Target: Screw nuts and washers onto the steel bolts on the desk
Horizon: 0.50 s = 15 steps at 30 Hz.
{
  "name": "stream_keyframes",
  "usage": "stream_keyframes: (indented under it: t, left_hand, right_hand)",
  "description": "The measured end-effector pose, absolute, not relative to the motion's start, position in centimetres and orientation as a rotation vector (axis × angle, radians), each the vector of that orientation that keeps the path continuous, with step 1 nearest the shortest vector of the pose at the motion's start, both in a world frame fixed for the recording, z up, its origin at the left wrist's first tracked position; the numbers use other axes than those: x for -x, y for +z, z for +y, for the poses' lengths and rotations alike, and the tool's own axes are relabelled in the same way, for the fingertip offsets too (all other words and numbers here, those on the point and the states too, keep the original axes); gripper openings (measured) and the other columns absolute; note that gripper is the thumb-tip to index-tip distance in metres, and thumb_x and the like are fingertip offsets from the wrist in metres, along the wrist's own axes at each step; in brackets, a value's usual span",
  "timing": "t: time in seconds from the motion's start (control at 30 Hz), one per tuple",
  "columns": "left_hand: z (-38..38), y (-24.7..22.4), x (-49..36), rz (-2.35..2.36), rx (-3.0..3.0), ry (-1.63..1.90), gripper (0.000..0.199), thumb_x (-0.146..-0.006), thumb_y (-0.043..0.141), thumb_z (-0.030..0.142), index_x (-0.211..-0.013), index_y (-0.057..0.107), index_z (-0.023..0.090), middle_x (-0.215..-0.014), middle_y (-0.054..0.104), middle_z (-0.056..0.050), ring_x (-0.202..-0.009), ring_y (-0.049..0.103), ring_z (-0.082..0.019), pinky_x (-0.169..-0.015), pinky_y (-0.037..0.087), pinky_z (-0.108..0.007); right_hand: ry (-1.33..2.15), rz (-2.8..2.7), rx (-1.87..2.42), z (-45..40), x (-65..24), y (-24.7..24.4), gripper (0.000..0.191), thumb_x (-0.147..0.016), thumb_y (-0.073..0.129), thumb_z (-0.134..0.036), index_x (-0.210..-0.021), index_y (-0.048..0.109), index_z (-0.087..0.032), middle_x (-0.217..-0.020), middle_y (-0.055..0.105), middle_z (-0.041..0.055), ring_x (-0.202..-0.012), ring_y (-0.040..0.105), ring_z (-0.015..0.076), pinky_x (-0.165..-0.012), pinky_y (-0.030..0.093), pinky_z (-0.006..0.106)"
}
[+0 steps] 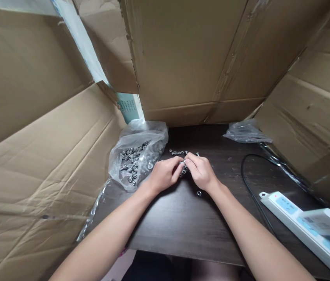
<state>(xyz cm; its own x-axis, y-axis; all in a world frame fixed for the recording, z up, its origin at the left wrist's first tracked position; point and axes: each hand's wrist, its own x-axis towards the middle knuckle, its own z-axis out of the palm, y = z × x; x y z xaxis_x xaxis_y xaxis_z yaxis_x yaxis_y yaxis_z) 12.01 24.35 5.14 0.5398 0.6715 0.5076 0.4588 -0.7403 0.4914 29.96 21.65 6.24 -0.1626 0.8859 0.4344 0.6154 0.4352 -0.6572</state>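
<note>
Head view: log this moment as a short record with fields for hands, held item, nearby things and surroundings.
left hand: left hand pinching a small metal fastener together with the other
right hand: right hand, fingertips on the same piece
nearby: open plastic bag of fasteners left of the hands; loose nut on the dark table
right side: white power strip, black cable, second plastic bag
surroundings: cardboard walls

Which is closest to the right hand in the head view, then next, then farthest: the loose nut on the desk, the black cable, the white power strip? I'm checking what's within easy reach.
From the right hand:
1. Loose nut, on the dark desk just below the hand.
2. Black cable, farther right.
3. White power strip, at the desk's right edge.
</note>
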Motion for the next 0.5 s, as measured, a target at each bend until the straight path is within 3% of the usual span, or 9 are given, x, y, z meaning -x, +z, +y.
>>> stream_keyframes:
  t: [0.5]
  left_hand:
    - [24.43,5.08,-11.99,0.928,-2.471,1.039,0.021,-0.104,0.047,0.031,-0.108,0.064,0.019,-0.089,0.074,-0.004,-0.075,0.070,-0.017,-0.070,0.052,-0.027]
  right_hand:
    - [0.388,-1.887,1.310,21.59,-29.80,6.45,0.031,-0.101,0.040,-0.035,-0.074,0.047,-0.022,-0.065,0.054,0.0003,-0.058,0.049,0.0160,-0.061,0.033,0.030]
